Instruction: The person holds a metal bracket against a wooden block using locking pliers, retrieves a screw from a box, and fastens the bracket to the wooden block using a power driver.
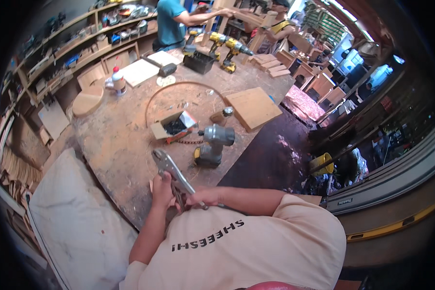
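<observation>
Close to my body, at the workbench's near edge, I hold metal locking pliers (pixel 171 166) with their jaws tilted up and to the left. My left hand (pixel 163 192) is closed around the pliers just below the jaws. Lower down, my right hand (pixel 204 196) grips the handle end, partly against my shirt. Just beyond them on the bench stands a grey cordless power driver (pixel 215 144) on its battery. Behind that lies an opened small carton (pixel 176 126) of dark pieces that look like screws.
A wooden board (pixel 253 107) lies on the bench's (pixel 116 145) right. Farther back are a thin curved strip (pixel 152 96), a white glue bottle (pixel 119 81), a mallet (pixel 166 69), a black bin (pixel 198 62) and yellow cordless drills (pixel 232 50). Two people handle a wooden frame beyond.
</observation>
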Motion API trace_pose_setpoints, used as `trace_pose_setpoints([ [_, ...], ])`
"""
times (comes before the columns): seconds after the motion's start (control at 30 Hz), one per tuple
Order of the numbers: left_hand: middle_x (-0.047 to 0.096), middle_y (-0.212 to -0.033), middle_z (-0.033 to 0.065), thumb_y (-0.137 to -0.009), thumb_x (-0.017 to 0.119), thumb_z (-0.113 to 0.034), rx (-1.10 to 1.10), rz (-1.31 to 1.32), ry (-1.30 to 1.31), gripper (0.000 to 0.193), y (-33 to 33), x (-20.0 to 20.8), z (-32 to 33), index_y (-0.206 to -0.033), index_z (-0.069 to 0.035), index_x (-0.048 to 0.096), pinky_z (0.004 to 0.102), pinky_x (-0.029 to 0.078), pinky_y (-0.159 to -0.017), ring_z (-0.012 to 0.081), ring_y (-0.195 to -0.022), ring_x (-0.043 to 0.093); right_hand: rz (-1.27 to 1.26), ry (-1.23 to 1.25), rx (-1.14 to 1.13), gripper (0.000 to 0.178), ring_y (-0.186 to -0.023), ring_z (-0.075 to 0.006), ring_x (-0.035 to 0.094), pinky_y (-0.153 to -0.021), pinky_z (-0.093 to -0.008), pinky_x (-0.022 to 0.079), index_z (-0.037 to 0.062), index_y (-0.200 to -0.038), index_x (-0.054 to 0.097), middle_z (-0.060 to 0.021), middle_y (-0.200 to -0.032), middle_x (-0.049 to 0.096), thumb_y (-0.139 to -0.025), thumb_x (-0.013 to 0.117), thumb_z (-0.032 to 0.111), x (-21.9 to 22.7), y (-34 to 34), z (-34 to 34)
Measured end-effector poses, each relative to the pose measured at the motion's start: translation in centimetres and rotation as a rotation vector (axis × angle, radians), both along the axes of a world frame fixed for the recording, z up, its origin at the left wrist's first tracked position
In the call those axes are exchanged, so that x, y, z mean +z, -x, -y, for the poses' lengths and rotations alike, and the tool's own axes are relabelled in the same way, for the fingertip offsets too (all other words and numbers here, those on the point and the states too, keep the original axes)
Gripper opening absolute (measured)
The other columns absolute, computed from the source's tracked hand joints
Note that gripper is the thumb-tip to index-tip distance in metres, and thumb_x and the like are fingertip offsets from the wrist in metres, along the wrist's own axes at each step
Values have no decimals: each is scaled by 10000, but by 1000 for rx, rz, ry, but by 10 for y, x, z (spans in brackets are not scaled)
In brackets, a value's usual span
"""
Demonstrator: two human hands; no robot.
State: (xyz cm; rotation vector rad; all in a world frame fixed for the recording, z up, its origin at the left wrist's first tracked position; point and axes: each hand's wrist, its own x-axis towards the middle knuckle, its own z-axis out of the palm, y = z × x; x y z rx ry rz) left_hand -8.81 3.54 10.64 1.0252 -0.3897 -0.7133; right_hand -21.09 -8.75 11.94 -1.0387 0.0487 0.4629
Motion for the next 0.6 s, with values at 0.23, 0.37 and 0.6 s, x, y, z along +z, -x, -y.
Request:
trace_pose_setpoints([
  [0.23, 593, -1117, 134, -842, 694, -455, 187, 622, -375, 622, -58, -40, -52, -1259, -22, 532, 360, 443, -938, 265, -1068, 565, 101, 625, -40, 703, -941, -168, 569, -827, -304, 454, 16, -1383, 382, -69, -991, 585, -693, 518, 23, 32, -10, 35],
  [0.37, 419, -1440, 174, -698, 827, -265, 40, 852, -855, 844, -67, -52, -94, -1413, -86, 415, 400, 346, -1099, 324, -1345, 392, 27, 731, -2, 612, -936, -171, 552, -854, -306, 440, 12, -1311, 453, -69, -983, 581, -700, 494, -14, 12, 18, 53],
  [0.6, 394, -1479, 111, -550, 879, -209, -317, 1100, -892, 943, -79, -65, -79, -1390, -143, 453, 415, 292, -1145, 326, -1397, 311, -309, 677, 50, 480, -971, -152, 546, -878, -292, 443, 3, -1225, 528, -61, -1020, 606, -746, 521, -26, -18, 45, 35],
])
